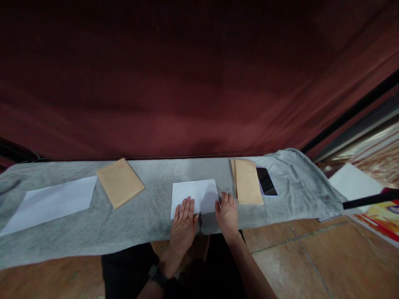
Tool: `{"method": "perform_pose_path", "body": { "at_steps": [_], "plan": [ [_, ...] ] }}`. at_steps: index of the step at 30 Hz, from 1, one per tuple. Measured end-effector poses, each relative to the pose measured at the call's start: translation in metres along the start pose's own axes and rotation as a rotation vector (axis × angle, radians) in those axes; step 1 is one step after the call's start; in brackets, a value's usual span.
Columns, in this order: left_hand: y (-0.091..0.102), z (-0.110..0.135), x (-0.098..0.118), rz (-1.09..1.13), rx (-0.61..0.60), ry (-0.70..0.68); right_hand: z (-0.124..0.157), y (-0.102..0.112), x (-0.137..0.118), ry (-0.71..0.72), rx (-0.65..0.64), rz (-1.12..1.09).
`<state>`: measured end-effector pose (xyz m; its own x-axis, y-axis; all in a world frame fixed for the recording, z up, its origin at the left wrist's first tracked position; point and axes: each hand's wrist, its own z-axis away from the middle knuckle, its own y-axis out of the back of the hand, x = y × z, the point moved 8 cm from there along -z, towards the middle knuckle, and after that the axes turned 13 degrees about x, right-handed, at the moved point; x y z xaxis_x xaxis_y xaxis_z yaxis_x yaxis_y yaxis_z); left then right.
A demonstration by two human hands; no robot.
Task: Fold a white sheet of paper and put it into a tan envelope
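Observation:
A white sheet of paper [202, 191], which looks folded, lies flat in front of me. My left hand [183, 224] rests on its lower left part, fingers stretched out and pressed down on it. At the right edge of the paper is my right hand [227, 214], its fingers spread and holding nothing; the thumb is close to or touching that edge. Just right of it lies a small stack of brown envelopes [249, 182]. Another brown envelope or stack [120, 183] lies at an angle to the left.
A long white sheet [59, 201] lies at the far left of the grey cloth-covered table [149, 224]. A phone [266, 182] is beside the right envelopes. Behind the table hangs a dark red curtain [187, 124]. At right are a white sheet [353, 182] and a colourful package [385, 216].

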<state>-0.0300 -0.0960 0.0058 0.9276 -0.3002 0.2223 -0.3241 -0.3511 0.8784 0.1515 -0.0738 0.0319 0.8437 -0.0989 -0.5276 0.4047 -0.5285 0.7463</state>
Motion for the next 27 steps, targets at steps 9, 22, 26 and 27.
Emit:
{"method": "perform_pose_path", "body": {
  "at_steps": [9,22,26,27],
  "plan": [
    [-0.035,-0.046,-0.009,-0.017,-0.100,-0.004,-0.002,-0.074,-0.079,0.315,-0.245,-0.222],
    [-0.032,-0.063,-0.029,-0.029,-0.029,0.043,-0.008,-0.086,-0.061,0.398,-0.186,-0.015],
    [-0.025,-0.064,-0.039,-0.036,0.029,0.097,-0.011,-0.082,-0.050,0.386,-0.136,0.011],
    [-0.024,-0.064,-0.042,-0.037,0.039,0.111,-0.012,-0.080,-0.047,0.380,-0.123,0.016]
  ]
}}
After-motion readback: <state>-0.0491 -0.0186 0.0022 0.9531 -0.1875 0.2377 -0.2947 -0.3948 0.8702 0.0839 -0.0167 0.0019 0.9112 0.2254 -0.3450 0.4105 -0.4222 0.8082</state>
